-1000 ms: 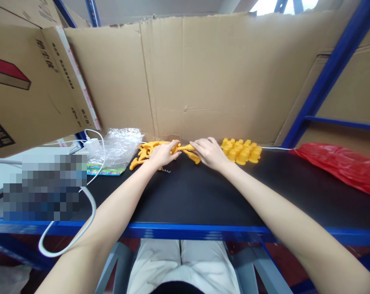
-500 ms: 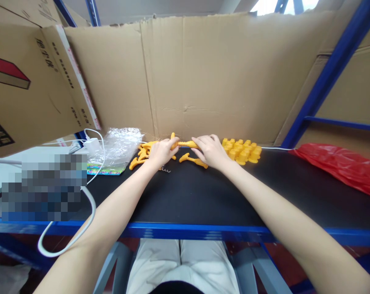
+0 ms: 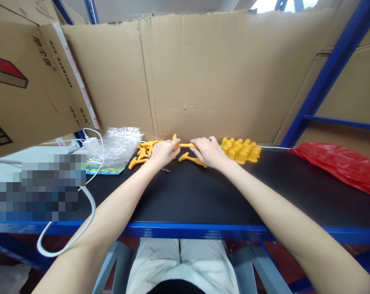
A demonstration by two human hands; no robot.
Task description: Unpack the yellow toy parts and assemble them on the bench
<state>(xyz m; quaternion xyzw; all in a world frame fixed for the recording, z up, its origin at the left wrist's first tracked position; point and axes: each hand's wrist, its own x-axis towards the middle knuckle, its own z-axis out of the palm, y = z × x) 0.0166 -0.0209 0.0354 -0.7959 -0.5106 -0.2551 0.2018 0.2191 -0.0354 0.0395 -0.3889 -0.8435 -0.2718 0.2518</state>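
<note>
Both my hands meet at the back of the black table top (image 3: 187, 192), and between them they hold one long orange plastic piece (image 3: 185, 145) level, just above the surface. My left hand (image 3: 162, 152) grips its left end, where a short prong sticks up. My right hand (image 3: 208, 152) pinches its right end. A second orange piece (image 3: 189, 158) lies on the table under the held one, by my right fingers. A heap of the same orange pieces (image 3: 142, 153) lies left of my left hand. A small metal spring (image 3: 164, 168) rests near my left wrist.
A cluster of yellow cup-shaped parts (image 3: 241, 150) sits right of my right hand. A clear plastic bag (image 3: 119, 146), a white charger (image 3: 91, 143) and its cable (image 3: 89, 204) lie at the left, a red plastic bag (image 3: 341, 165) at the right. A cardboard wall (image 3: 203, 77) closes the back.
Both hands have lifted one orange piece off the table and hold it level between them. A second orange piece has dropped free and lies under it.
</note>
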